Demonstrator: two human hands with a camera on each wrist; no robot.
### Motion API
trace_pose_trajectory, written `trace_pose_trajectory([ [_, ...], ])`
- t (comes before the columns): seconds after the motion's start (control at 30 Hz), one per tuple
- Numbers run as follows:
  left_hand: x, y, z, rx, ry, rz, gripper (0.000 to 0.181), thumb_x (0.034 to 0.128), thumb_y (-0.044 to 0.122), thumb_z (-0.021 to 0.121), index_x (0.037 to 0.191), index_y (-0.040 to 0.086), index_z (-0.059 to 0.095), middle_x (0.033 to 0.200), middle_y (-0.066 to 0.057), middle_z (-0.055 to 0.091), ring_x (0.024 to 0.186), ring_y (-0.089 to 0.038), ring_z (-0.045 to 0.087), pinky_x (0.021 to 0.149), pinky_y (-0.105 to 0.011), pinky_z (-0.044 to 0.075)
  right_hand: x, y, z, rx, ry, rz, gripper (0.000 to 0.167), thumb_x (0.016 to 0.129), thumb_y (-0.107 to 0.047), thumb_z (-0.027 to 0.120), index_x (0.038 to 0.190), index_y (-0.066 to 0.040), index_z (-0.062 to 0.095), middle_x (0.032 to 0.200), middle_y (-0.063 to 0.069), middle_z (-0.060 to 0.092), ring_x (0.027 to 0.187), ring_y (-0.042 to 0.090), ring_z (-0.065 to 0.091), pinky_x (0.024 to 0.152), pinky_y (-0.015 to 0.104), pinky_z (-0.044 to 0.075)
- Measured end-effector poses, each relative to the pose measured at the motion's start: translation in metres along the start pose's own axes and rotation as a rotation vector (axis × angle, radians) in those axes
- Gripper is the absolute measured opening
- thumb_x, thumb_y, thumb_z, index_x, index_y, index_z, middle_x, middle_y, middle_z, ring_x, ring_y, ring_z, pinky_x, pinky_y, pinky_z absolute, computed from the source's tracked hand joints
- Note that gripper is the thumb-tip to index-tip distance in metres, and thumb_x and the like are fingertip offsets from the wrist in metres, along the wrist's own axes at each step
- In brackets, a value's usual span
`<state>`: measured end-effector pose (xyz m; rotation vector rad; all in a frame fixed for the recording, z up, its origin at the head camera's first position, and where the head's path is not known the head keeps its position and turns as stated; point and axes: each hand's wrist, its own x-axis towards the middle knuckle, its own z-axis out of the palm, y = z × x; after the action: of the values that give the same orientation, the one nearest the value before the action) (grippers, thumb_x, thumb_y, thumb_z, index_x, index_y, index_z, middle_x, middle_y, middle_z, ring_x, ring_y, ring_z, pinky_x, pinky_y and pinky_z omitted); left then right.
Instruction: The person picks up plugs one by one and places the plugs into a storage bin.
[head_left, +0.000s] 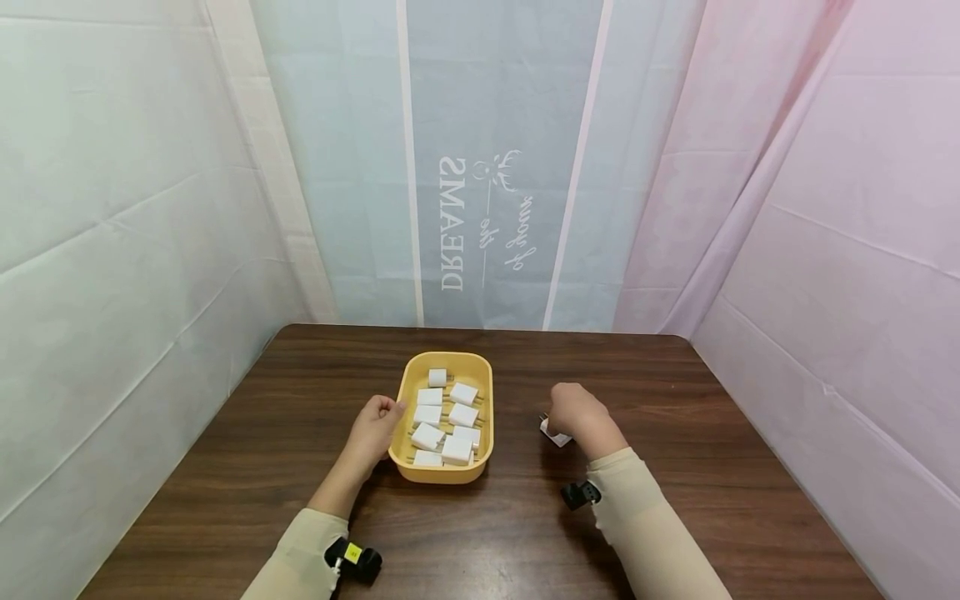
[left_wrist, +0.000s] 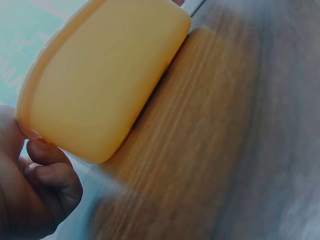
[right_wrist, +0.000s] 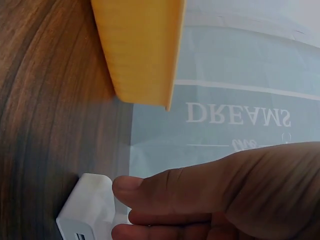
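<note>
A yellow tray (head_left: 441,473) stands on the table with several white plug chargers (head_left: 428,436) lying in it, their metal prongs pointing various ways. My left hand (head_left: 377,429) holds the tray's left side; in the left wrist view its thumb and curled fingers (left_wrist: 50,175) meet at the tray's rim. To the right of the tray, my right hand (head_left: 585,415) pinches a white plug charger (head_left: 556,432) at the table surface. The right wrist view shows this charger (right_wrist: 90,210) at the tips of the thumb and fingers, its USB slot facing the camera.
The dark wood table (head_left: 517,550) spreads around the tray. Pale cloth walls (head_left: 120,208) enclose both sides, and a blue-grey cloth (head_left: 495,100) with mirrored lettering hangs behind the far edge. A small black camera (head_left: 581,495) sits on each wrist.
</note>
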<state>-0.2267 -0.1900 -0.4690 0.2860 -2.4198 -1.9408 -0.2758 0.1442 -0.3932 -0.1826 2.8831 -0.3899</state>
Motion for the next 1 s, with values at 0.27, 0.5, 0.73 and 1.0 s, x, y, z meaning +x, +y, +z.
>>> trace_pose_trajectory([
  [0.27,0.0,-0.001,0.0,0.007,0.002,0.0,0.026,0.1074,0.029,0.055,0.111,0.003,0.051,0.075,-0.005,0.05,0.051,-0.012,0.043,0.042,-0.023,0.035,0.004,-0.003,0.01,-0.057,0.022,0.011,0.015,0.076,0.001,0.073,0.082,-0.01,0.064,0.087,0.008,0.063,0.065,0.023,0.05,0.052,0.036,0.039],
  [0.5,0.0,-0.001,0.0,0.005,0.008,0.002,0.026,0.1072,0.029,0.055,0.111,0.003,0.052,0.075,-0.006,0.051,0.051,-0.013,0.044,0.042,-0.024,0.036,0.004,-0.009,0.02,-0.151,0.091,-0.025,0.007,0.084,-0.001,0.072,0.086,-0.008,0.071,0.09,0.011,0.071,0.066,0.023,0.06,0.052,0.041,0.049],
  [0.73,0.0,-0.001,0.001,0.006,0.011,-0.002,0.026,0.1072,0.029,0.055,0.11,0.003,0.052,0.075,-0.006,0.051,0.051,-0.013,0.046,0.042,-0.023,0.036,0.005,-0.012,0.026,-0.236,0.157,-0.043,0.01,0.092,-0.003,0.066,0.091,-0.008,0.075,0.1,0.016,0.074,0.084,0.033,0.071,0.062,0.049,0.058],
  [1.0,0.001,-0.002,0.0,0.001,0.005,0.007,0.027,0.1071,0.029,0.056,0.111,0.003,0.051,0.074,-0.005,0.05,0.051,-0.013,0.044,0.042,-0.023,0.035,0.006,-0.012,0.028,-0.245,0.172,-0.04,0.011,0.092,-0.003,0.066,0.088,-0.009,0.075,0.098,0.016,0.074,0.084,0.035,0.071,0.064,0.049,0.058],
])
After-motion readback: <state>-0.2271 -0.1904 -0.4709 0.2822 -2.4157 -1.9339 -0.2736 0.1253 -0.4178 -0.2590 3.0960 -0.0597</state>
